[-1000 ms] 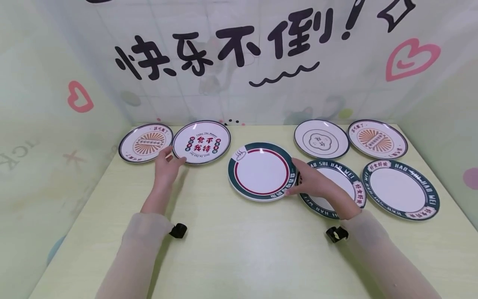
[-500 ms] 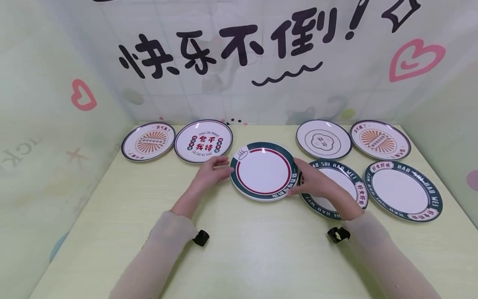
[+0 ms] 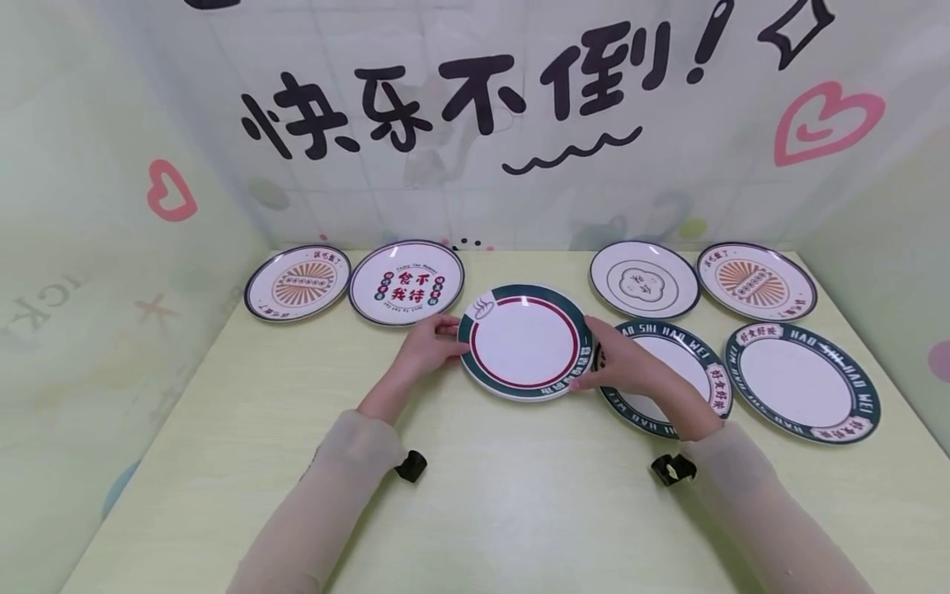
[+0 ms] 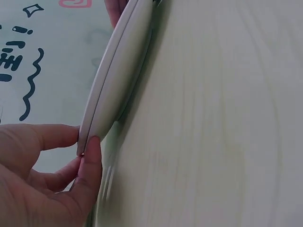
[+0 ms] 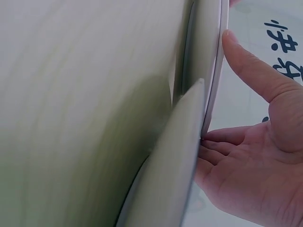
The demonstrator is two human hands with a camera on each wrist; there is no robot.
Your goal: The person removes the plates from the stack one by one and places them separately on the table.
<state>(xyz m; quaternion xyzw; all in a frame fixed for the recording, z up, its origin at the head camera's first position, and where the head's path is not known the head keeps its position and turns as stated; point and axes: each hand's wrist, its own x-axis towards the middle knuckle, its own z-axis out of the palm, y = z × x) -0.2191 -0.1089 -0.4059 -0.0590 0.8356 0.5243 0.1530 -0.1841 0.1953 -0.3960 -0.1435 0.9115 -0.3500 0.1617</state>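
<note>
- At centre frame in the head view we see the green-rimmed plate (image 3: 525,341) on the table (image 3: 475,495), held at opposite edges by both hands.
- The left hand (image 3: 426,346) pinches the plate's left rim; the left wrist view shows thumb (image 4: 92,161) below and forefinger above the edge, a narrow grip.
- The right hand (image 3: 623,363) takes the right rim; in the right wrist view its thumb (image 5: 246,61) lies on top and the fingers curl beneath.
- The plate's right edge overlaps the neighbouring lettered plate (image 3: 683,371), which lies partly under the right hand.
- A round plate has no long axis; it lies nearly flat, face up, its steaming-bowl emblem toward the upper left and its rim lettering toward the lower right.
- We judge that a good lift keeps both pinches level and raises the right edge clear of the lettered plate, so the rims do not scrape.
</note>
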